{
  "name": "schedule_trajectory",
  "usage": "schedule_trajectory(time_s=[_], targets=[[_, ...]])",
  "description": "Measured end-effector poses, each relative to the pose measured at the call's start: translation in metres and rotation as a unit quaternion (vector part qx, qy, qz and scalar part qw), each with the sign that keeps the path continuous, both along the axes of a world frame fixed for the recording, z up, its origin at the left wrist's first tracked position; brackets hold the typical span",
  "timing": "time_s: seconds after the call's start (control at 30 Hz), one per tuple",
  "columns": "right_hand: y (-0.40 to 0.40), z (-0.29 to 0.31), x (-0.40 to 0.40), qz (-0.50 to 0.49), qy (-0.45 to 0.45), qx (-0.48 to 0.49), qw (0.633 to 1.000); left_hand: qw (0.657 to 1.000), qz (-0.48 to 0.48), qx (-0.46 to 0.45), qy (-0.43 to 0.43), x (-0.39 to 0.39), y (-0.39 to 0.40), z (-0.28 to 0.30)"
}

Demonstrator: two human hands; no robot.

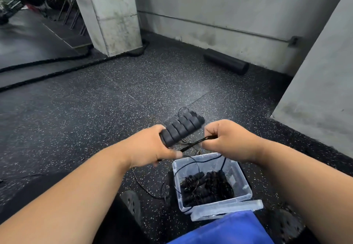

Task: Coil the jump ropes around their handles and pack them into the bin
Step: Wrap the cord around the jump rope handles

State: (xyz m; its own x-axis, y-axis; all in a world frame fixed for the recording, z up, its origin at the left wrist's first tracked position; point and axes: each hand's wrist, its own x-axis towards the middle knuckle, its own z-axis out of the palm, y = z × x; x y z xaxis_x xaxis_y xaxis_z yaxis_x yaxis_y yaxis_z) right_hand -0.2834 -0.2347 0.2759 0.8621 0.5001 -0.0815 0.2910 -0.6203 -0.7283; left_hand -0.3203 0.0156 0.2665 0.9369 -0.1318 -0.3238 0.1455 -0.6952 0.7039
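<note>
My left hand (152, 146) grips a pair of black ribbed foam handles (183, 127), held together above the floor and pointing up to the right. My right hand (227, 140) pinches a bundle of thin black rope strands (196, 143) that runs from below the handles to its fingers. More thin rope hangs down from both hands, some over the clear plastic bin (242, 184) just below. Inside the bin lie several coiled jump ropes (208, 186) with black handles. A loose length of rope (147, 188) lies on the floor left of the bin.
A blue lid (227, 230) lies at the bin's near edge. A black foam roller (226, 61) rests by the far wall. Thick battle ropes (57, 68) cross the speckled rubber floor at the left, past a concrete pillar (110, 14). A concrete wall stands at the right.
</note>
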Motion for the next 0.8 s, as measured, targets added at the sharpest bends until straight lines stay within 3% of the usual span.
schedule_trajectory(time_s=[0.13,0.23,0.3,0.4,0.5,0.6,0.73,0.8], targets=[[0.005,0.024,-0.017,0.053,-0.141,-0.081,0.985,0.974,-0.092,0.204,-0.027,-0.004,-0.019,-0.014],[0.014,0.033,-0.031,0.116,-0.251,-0.156,0.948,0.947,-0.151,0.278,-0.051,-0.010,-0.039,-0.029],[0.018,0.033,-0.033,0.140,-0.272,-0.167,0.937,0.929,-0.216,0.289,-0.083,-0.017,-0.051,-0.039],[0.010,0.023,-0.015,0.117,-0.129,-0.130,0.976,0.910,-0.281,0.282,-0.120,-0.030,-0.061,-0.033],[-0.009,0.007,0.010,0.078,0.014,-0.062,0.995,0.927,-0.271,0.219,-0.135,-0.036,-0.058,-0.015],[-0.019,-0.019,0.022,0.037,0.050,-0.041,0.997,0.943,-0.258,0.169,-0.126,-0.038,-0.052,0.001],[-0.015,-0.043,0.011,0.073,0.170,0.066,0.981,0.976,-0.185,0.056,-0.102,-0.034,-0.041,0.004],[-0.002,-0.052,-0.001,0.034,0.154,0.057,0.986,0.988,-0.135,0.009,-0.080,-0.027,-0.034,0.001]])
